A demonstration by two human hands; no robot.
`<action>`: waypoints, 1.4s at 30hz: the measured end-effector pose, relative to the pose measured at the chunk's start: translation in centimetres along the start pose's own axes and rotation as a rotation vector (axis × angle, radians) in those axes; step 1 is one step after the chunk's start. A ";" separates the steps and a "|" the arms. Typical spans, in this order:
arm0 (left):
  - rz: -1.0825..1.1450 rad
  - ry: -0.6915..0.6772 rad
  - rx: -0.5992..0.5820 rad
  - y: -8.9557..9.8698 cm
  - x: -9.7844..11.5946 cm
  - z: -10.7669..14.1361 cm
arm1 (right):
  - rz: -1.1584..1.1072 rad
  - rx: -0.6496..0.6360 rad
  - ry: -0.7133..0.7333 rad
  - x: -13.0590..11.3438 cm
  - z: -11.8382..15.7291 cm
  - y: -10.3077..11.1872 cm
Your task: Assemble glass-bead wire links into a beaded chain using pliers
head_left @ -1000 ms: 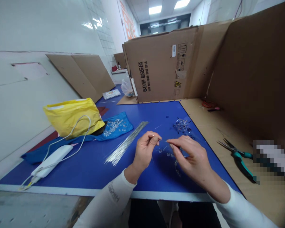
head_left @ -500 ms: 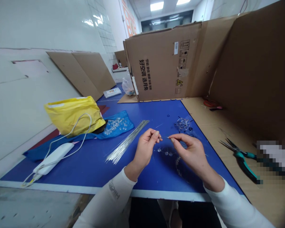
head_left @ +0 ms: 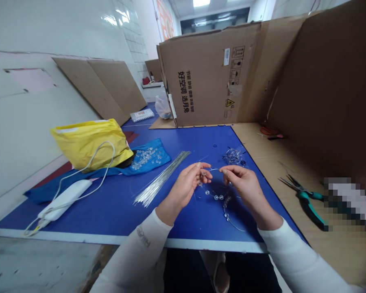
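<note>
Two fingertip pinches: left hand (head_left: 185,188) and right hand (head_left: 243,188) each hold thin silver wire w/ clear round beads (head_left: 216,197) just above blue table top (head_left: 116,215). Bundle of straight bare silver wires (head_left: 161,178) and loose clear beads (head_left: 144,159) on blue cloth (head_left: 162,155) remain unstrung.

A pixelated patch (head_left: 350,201) blurs whatever lies on the tan board (head_left: 280,179) at right, the near edge cuts off both white sleeves (head_left: 134,248), and what the right hand's fingers (head_left: 228,171) pinch is too fine to make out (so is each strand in the far tangled beaded wire (head_left: 232,156)).
</note>
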State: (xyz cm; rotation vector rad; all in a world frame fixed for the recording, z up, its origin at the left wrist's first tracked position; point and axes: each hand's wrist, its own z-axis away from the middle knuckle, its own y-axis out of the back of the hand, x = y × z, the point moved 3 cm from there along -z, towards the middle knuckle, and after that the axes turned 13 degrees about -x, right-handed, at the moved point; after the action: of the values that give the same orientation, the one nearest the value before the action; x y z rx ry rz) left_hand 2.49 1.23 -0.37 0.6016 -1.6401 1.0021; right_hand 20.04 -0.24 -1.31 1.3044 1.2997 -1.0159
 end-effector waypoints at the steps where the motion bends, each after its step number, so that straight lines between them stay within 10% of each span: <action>1: 0.013 0.010 -0.006 0.1 0.0 0.0 | -0.017 -0.004 -0.003 0.1 -0.1 0.1; 42: -0.137 0.163 -0.144 0.4 -0.6 -0.4 | -0.221 -0.199 -0.099 1.7 -0.4 0.2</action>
State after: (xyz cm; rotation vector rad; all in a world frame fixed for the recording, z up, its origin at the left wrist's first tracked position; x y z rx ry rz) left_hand 2.56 1.75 -1.02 0.5146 -1.4918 0.8042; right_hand 20.30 0.43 -2.91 0.9649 1.4514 -1.0584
